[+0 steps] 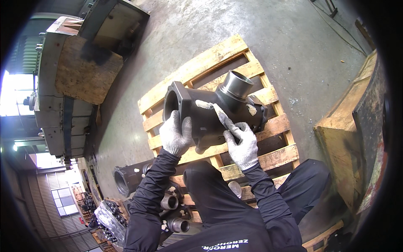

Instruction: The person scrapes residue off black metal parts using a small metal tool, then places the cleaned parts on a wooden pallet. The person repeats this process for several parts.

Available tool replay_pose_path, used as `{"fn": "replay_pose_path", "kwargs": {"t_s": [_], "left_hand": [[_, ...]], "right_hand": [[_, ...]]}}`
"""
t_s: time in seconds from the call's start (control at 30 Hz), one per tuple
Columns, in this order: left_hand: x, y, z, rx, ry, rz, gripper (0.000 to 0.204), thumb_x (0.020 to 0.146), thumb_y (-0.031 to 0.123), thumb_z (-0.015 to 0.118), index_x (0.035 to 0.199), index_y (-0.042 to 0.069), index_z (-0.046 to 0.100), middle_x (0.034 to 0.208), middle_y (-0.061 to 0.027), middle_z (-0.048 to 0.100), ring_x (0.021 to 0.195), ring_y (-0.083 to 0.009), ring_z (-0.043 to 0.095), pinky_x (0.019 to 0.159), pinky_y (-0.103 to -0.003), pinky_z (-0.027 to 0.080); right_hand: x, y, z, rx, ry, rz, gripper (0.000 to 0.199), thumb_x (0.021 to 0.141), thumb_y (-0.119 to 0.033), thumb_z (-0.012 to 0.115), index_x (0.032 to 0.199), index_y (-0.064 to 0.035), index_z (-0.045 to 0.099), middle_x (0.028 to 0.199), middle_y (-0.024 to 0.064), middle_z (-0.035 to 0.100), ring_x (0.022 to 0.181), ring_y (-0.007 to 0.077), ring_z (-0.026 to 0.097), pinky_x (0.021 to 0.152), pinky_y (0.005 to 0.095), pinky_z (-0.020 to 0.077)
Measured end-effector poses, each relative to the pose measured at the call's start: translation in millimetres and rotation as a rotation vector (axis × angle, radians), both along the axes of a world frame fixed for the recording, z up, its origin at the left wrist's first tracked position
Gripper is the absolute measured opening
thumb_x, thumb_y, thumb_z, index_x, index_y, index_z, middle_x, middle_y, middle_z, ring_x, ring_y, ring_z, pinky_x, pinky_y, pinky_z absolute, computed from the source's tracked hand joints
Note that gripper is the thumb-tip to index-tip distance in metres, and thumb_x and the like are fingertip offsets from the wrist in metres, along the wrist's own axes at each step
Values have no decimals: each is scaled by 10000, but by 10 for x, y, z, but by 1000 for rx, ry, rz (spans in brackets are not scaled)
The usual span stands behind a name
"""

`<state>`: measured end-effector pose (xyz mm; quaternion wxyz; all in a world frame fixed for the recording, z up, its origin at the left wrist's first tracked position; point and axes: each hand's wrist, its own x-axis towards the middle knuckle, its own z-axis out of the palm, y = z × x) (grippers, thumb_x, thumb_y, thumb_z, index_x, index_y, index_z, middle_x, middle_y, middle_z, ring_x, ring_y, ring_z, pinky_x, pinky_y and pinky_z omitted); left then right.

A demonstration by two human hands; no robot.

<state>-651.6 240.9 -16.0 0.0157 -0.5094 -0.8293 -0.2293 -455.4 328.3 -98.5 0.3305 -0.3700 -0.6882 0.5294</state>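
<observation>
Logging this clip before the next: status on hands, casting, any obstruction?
Left hand on dark casting, at its flanged end. Right hand grips spatula, tip by pale patch. Casting above wooden pallet. No obstruction visible between tip and patch.

Black cast-metal housing (201,124), square-flanged, pale-smeared, bright neck (236,87) angled upward; lies over wooden pallet (201,59). Narrow spatula (220,113), blade smeared, against housing.

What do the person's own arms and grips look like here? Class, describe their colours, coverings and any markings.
The left grip and right grip are covered by pale grey-white knitted gloves; the right one looks greyer around the fingers. Long, dark, creased sleeves run down to the gloves. No cables or printed markings can be made out on them.
</observation>
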Motion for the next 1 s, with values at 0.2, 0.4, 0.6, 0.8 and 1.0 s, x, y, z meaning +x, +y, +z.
{"fn": "replay_pose_path", "kwargs": {"t_s": [0.2,0.4,0.6,0.8,1.0], "left_hand": [[4,-31,-23,4,55,2,304,915,215,684,1053,-49,623,786,-244,665,719,-435,669,650,-466,539],[-1,-50,-10,4,48,-13,304,910,208,686,1055,-49,613,773,-238,657,705,-428,666,636,-462,535],[1,-51,-18,20,26,-11,273,918,211,672,1025,-31,603,768,-238,649,706,-434,661,633,-471,531],[16,-43,13,19,-15,-4,243,931,220,655,993,-7,597,776,-237,651,716,-441,658,647,-475,532],[18,-21,29,-4,-1,13,234,941,224,648,986,0,598,783,-235,654,729,-445,658,658,-472,533]], "right_hand": [[-211,331,264,85,-36,127,338,869,-209,744,1207,-209,752,923,134,645,850,329,674,758,417,548],[-170,458,373,128,-106,213,325,892,-142,737,1217,-146,740,886,109,630,775,264,649,716,358,522],[-63,258,234,-39,-61,191,339,907,-116,726,1246,-121,725,888,101,634,755,223,632,705,327,506],[33,-147,92,18,-25,82,411,885,-161,727,1295,-171,704,896,133,624,790,322,644,709,422,523],[27,-168,97,52,31,-38,413,863,-128,745,1275,-139,709,882,132,614,787,323,635,711,431,517]]}}
